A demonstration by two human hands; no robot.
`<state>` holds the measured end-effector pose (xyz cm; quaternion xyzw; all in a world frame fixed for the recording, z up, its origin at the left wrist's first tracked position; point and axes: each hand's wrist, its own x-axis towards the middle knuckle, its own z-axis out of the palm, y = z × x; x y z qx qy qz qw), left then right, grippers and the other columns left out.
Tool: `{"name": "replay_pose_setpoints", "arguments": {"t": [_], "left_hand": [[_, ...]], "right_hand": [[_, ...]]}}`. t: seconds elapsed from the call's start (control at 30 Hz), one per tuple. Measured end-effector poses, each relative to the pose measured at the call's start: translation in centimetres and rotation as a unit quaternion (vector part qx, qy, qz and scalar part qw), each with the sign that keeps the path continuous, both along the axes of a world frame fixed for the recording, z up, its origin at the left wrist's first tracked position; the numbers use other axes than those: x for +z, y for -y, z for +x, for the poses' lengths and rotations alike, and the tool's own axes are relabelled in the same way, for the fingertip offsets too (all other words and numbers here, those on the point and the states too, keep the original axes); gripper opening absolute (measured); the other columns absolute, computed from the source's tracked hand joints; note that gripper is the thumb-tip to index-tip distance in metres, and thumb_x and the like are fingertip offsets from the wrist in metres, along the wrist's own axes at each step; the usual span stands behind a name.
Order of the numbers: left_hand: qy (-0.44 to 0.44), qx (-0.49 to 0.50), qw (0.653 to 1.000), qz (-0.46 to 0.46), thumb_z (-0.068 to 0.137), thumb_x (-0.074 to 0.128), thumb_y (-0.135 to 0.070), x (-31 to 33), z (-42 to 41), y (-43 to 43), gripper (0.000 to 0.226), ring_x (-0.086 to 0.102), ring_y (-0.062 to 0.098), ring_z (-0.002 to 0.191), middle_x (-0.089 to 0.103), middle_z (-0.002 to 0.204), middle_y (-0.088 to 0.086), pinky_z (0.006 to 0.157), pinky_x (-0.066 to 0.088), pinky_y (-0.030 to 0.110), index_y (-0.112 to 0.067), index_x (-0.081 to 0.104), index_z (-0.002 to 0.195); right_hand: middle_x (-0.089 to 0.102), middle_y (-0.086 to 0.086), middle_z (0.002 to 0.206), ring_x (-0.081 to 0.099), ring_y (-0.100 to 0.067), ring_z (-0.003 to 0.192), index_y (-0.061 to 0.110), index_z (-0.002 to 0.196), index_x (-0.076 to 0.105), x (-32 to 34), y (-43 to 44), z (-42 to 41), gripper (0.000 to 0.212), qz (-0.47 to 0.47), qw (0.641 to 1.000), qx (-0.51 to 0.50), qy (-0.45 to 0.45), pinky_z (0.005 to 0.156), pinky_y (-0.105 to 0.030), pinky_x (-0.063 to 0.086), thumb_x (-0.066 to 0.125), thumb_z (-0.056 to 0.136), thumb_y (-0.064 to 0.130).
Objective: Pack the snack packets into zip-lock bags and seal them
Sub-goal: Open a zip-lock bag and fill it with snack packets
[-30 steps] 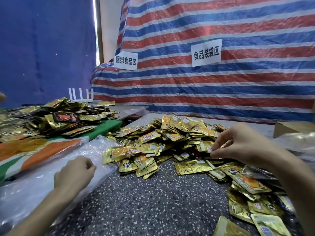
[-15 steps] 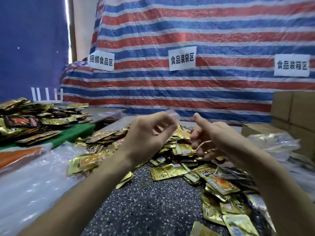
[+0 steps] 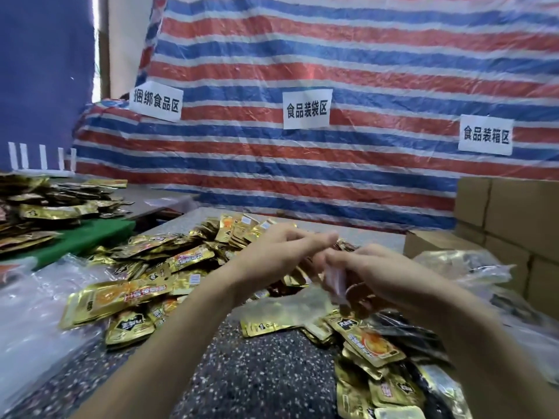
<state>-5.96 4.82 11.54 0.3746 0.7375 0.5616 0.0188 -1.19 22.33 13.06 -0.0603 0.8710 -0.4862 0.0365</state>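
Both my hands meet above the pile of gold snack packets (image 3: 181,261) on the speckled table (image 3: 257,376). A clear zip-lock bag (image 3: 334,281), blurred, hangs between them; its lower part drapes over the packets. My left hand (image 3: 272,255) pinches the bag's top edge between thumb and fingers. My right hand (image 3: 384,273) grips the bag from the right with curled fingers. Whether the bag holds any packets cannot be told. More packets (image 3: 372,349) lie under my right forearm.
A stack of clear plastic bags (image 3: 33,313) lies at the left. A second packet pile (image 3: 45,207) sits on a green surface. Filled clear bags (image 3: 465,267) and cardboard boxes (image 3: 514,219) stand at the right. A striped tarp (image 3: 332,164) with white labels closes the back.
My left hand rose from the bag stack at the left with a clear bag and came to my right hand. Both hands now hold the bag together.
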Motion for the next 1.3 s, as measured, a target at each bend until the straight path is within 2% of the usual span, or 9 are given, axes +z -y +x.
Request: {"name": "replay_pose_setpoints", "arguments": {"t": [0.13, 0.27, 0.37, 0.5, 0.7, 0.9, 1.07, 1.2, 1.3], "left_hand": [[0.123, 0.115, 0.985, -0.046, 0.093, 0.067, -0.038, -0.7, -0.7, 0.2, 0.039, 0.050, 0.007, 0.041, 0.057, 0.050, -0.005, 0.040, 0.039, 0.017, -0.015, 0.060, 0.062], [0.205, 0.084, 0.975, -0.004, 0.087, 0.073, -0.011, -0.8, -1.1, 0.9, 0.016, 0.056, 0.009, 0.044, 0.067, 0.058, -0.003, 0.040, 0.042, 0.018, -0.011, 0.060, 0.077], [0.251, 0.077, 0.964, 0.049, 0.080, 0.074, 0.005, -0.6, -1.2, 1.3, 0.025, 0.065, 0.015, 0.052, 0.072, 0.068, 0.006, 0.046, 0.051, 0.021, -0.009, 0.057, 0.090], [0.199, 0.101, 0.974, 0.041, 0.071, 0.081, 0.007, -0.5, -1.0, 1.6, 0.040, 0.067, 0.017, 0.057, 0.073, 0.067, 0.008, 0.052, 0.053, 0.022, -0.006, 0.052, 0.096], [0.139, 0.069, 0.988, -0.009, 0.068, 0.085, 0.005, -0.8, 0.2, 0.3, 0.047, 0.059, 0.013, 0.048, 0.068, 0.067, 0.012, 0.044, 0.044, 0.021, -0.003, 0.051, 0.100], [0.157, 0.046, 0.986, 0.017, 0.066, 0.085, 0.002, -0.2, 0.3, 0.8, 0.045, 0.060, 0.012, 0.051, 0.069, 0.066, 0.009, 0.046, 0.045, 0.021, 0.000, 0.055, 0.100], [0.133, 0.121, 0.983, 0.023, 0.063, 0.085, 0.003, 1.0, -0.3, 2.9, 0.050, 0.060, 0.014, 0.055, 0.069, 0.064, 0.006, 0.047, 0.045, 0.021, 0.000, 0.056, 0.104], [0.006, 0.279, 0.960, 0.009, 0.071, 0.081, 0.006, 1.3, -1.3, 5.4, 0.038, 0.057, 0.015, 0.056, 0.065, 0.066, 0.006, 0.051, 0.044, 0.025, -0.005, 0.056, 0.098], [0.039, 0.205, 0.977, 0.029, 0.067, 0.087, -0.006, 1.5, -1.6, 6.7, 0.038, 0.058, 0.018, 0.061, 0.068, 0.069, 0.006, 0.053, 0.044, 0.024, -0.008, 0.060, 0.094]], "right_hand": [[0.067, -0.001, 0.070, 0.065, -0.016, 0.063, 0.010, 0.088, 0.070, -0.7, 0.9, -0.1, 0.035, 0.043, 0.996, 0.073, 0.039, 0.057, -0.027, 0.047, 0.046, 0.105, 0.029], [0.066, 0.001, 0.068, 0.063, -0.014, 0.063, 0.006, 0.095, 0.068, -0.7, 1.0, 0.0, 0.033, 0.059, 0.994, 0.078, 0.054, 0.055, -0.024, 0.049, 0.046, 0.105, 0.028], [0.066, -0.002, 0.067, 0.062, -0.013, 0.059, 0.012, 0.080, 0.072, -0.3, 0.8, 0.4, 0.039, 0.083, 0.991, 0.074, 0.074, 0.052, -0.023, 0.048, 0.049, 0.104, 0.032], [0.060, 0.001, 0.055, 0.053, -0.011, 0.047, 0.009, 0.071, 0.069, 0.2, 0.5, 0.6, 0.049, 0.126, 0.991, 0.010, 0.046, 0.043, -0.021, 0.041, 0.053, 0.099, 0.047], [0.065, 0.002, 0.053, 0.055, -0.006, 0.039, 0.005, 0.081, 0.071, -0.1, 1.4, -0.2, 0.061, 0.029, 0.997, -0.074, -0.024, 0.035, -0.014, 0.034, 0.059, 0.086, 0.065], [0.072, -0.007, 0.071, 0.061, -0.012, 0.049, -0.003, 0.094, 0.074, 0.2, 0.3, 0.3, 0.040, 0.005, 0.999, -0.026, 0.033, 0.039, -0.017, 0.041, 0.072, 0.088, 0.036], [0.070, -0.019, 0.067, 0.065, -0.020, 0.050, -0.007, 0.083, 0.069, 0.8, -0.5, 0.8, 0.009, 0.004, 0.999, -0.030, 0.039, 0.040, -0.020, 0.046, 0.069, 0.089, 0.000], [0.066, -0.012, 0.061, 0.057, -0.017, 0.046, -0.005, 0.079, 0.069, 1.3, -0.9, 0.9, 0.013, -0.004, 0.997, -0.070, 0.021, 0.041, -0.021, 0.048, 0.065, 0.090, 0.000], [0.064, -0.011, 0.060, 0.055, -0.017, 0.046, -0.003, 0.078, 0.067, 1.4, -0.4, 1.1, 0.012, -0.004, 0.997, -0.078, 0.007, 0.042, -0.022, 0.048, 0.064, 0.090, 0.000]]}}
